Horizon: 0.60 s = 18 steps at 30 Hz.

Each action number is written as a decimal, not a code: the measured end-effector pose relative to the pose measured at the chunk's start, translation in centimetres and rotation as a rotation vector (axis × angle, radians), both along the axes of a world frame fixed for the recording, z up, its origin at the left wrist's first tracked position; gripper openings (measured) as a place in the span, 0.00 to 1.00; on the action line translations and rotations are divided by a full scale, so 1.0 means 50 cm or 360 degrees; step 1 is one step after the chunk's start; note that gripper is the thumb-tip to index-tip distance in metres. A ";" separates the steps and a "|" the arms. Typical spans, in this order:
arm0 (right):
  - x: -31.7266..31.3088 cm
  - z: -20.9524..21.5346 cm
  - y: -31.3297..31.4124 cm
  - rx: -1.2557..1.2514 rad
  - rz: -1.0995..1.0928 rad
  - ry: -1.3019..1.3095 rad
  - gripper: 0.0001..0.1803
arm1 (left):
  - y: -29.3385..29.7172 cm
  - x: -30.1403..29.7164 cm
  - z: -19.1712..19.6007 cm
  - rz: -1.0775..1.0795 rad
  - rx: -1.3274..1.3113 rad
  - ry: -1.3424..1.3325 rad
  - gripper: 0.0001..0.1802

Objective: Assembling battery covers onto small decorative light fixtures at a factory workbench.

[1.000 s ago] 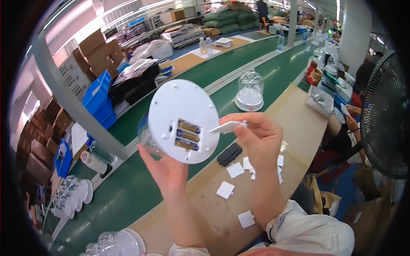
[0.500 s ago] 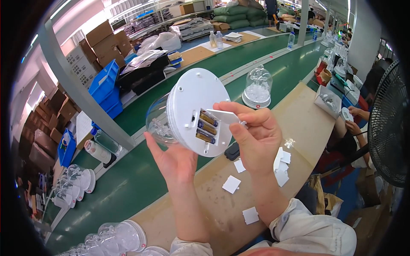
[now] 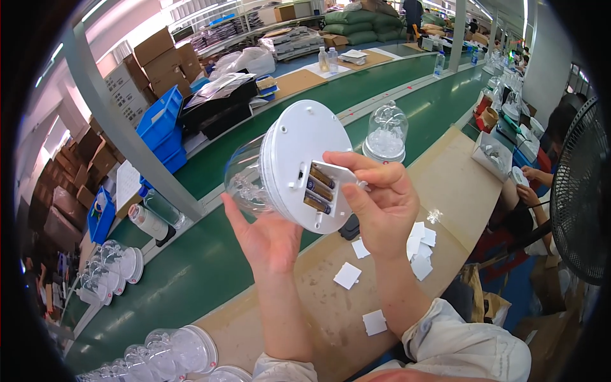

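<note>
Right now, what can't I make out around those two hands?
In the head view:
Left hand: most fingers hidden behind the domed piece.
White cover: partly hidden by the right hand.
Black object: partly behind that hand.
Row of clear domes: cut off by the lower edge.
Small parts in white box: too small to tell.

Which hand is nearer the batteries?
Right. The right hand pinches the cover just beside the batteries; the left hand is farther, holding the dome, lower and to their left.
</note>
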State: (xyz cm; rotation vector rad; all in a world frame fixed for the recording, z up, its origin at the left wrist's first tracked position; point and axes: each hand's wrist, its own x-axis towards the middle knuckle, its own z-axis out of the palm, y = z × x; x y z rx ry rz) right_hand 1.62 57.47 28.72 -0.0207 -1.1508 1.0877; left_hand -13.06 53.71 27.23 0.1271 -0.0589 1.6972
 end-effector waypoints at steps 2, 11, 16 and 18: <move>-0.001 0.003 -0.001 0.0002 0.0015 -0.0018 0.09 | 0.003 0.004 0.001 -0.0024 -0.0001 -0.0051 0.47; -0.002 0.005 0.000 0.0013 0.0116 -0.0131 0.13 | 0.002 0.006 0.003 0.0058 -0.0048 0.0017 0.49; 0.001 -0.002 0.013 0.0159 0.0024 -0.0270 0.14 | 0.004 0.006 0.003 0.0060 -0.0034 -0.0023 0.49; 0.003 -0.004 0.006 0.0021 -0.0189 -0.0368 0.15 | 0.006 0.005 0.001 0.0092 -0.0041 0.0015 0.48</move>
